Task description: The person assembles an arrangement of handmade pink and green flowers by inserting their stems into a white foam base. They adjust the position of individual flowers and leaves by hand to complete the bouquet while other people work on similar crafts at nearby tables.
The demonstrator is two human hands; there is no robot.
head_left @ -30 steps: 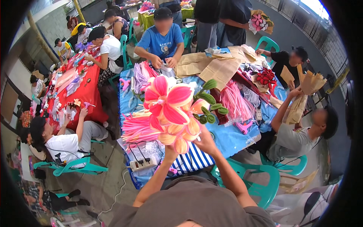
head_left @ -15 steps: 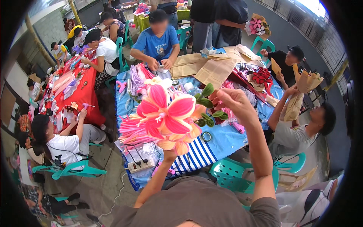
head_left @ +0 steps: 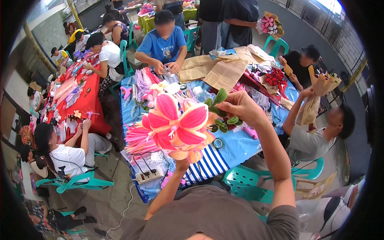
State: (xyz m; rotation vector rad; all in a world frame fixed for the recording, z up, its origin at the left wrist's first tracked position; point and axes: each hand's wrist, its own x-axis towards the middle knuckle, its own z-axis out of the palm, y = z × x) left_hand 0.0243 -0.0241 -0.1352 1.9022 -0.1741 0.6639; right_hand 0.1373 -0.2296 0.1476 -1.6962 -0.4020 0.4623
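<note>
A bouquet of handmade fuzzy flowers (head_left: pixel 172 120), with pink petals edged in cream and peach blooms below, is held up over the table. My left hand (head_left: pixel 182 163) supports it from beneath; the blooms hide most of its fingers. On the bouquet's right side sit curled dark green leaves (head_left: pixel 220 97). My right hand (head_left: pixel 242 107) is closed at these leaves, thumb and fingertips pinched on one of them. Behind the flowers lie bundles of pink pipe cleaners (head_left: pixel 140 138).
A blue cloth (head_left: pixel 240 146) covers the table, holding brown wrapping paper (head_left: pixel 227 74), a tape roll (head_left: pixel 218 143) and a power strip (head_left: pixel 149 175). Across it a person in blue (head_left: pixel 164 44) works. Another person (head_left: pixel 316 132) at right holds a wrapped bouquet (head_left: pixel 322 86). Green chairs (head_left: pixel 246 178) stand near me.
My right hand has moved slightly left and in against the leaves. The bouquet has shifted and tilted a little, its pink front flower now facing lower.
</note>
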